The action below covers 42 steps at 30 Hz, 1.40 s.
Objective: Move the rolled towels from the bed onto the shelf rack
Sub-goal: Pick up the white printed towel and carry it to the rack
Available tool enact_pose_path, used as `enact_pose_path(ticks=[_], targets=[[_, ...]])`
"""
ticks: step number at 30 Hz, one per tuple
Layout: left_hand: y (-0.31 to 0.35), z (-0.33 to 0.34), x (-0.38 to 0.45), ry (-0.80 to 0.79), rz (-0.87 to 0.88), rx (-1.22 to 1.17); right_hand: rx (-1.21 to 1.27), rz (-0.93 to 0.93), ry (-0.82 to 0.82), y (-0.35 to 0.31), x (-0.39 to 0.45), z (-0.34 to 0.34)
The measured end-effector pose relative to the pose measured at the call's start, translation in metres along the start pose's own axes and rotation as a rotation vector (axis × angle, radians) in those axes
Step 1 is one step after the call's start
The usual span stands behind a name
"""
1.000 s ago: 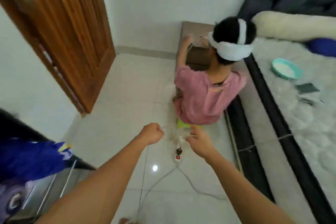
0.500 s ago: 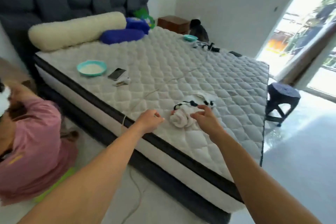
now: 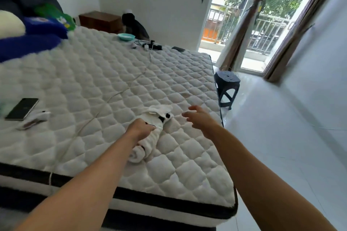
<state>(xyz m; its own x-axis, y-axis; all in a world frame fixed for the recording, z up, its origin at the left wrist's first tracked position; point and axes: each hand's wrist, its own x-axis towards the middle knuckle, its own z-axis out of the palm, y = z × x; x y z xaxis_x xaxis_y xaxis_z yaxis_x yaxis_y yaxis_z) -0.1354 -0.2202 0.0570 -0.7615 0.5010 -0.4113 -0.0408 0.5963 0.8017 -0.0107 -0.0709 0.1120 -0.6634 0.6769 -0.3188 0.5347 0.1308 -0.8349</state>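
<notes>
Phone lay on bed at left edge. Left hand was clamped on rolled towel near front edge of mattress. Second white towel lay just behind. Right hand hovered beside, fingers spread, holding nothing. Dark stool stood on floor at right.

A phone lies face up near the left edge of the picture, with a small white packet just beside it. Farther off sit a teal bowl and a tangle of chargers, from which a thin cable trails forward. Blue pillows are piled at the left. A dark stool stands on the floor near the curtains.
</notes>
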Motion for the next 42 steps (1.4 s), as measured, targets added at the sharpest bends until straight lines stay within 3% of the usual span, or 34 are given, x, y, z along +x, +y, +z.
enact_pose_path(ticks=[11, 15, 17, 19, 22, 27, 30, 33, 42], targets=[[-0.016, -0.006, 0.103, -0.045, -0.456, -0.044, -0.01, 0.192, -0.149, 0.014, 0.155, 0.053], [-0.088, 0.006, 0.188, -0.081, -0.596, -0.057, -0.038, 0.318, -0.226, 0.037, 0.217, 0.088], [-0.089, 0.006, 0.192, -0.082, -0.646, -0.099, -0.065, 0.384, -0.263, 0.05, 0.239, 0.104], [-0.051, -0.001, 0.168, -0.074, -0.637, -0.117, -0.082, 0.443, -0.308, 0.059, 0.255, 0.116], [-0.048, 0.006, 0.167, -0.061, -0.685, -0.231, 0.036, 0.57, -0.393, 0.074, 0.273, 0.132], [-0.072, 0.015, 0.169, 0.006, -0.771, -0.453, 0.29, 0.688, -0.396, 0.098, 0.272, 0.156], [-0.072, 0.012, 0.158, 0.036, -0.729, -0.484, 0.364, 0.668, -0.363, 0.123, 0.278, 0.163], [-0.071, 0.003, 0.13, 0.057, -0.719, -0.508, 0.366, 0.639, -0.37, 0.105, 0.25, 0.162], [-0.111, -0.049, -0.03, 0.341, -0.647, -0.597, 0.327, 0.478, -0.556, 0.062, 0.111, 0.208]])
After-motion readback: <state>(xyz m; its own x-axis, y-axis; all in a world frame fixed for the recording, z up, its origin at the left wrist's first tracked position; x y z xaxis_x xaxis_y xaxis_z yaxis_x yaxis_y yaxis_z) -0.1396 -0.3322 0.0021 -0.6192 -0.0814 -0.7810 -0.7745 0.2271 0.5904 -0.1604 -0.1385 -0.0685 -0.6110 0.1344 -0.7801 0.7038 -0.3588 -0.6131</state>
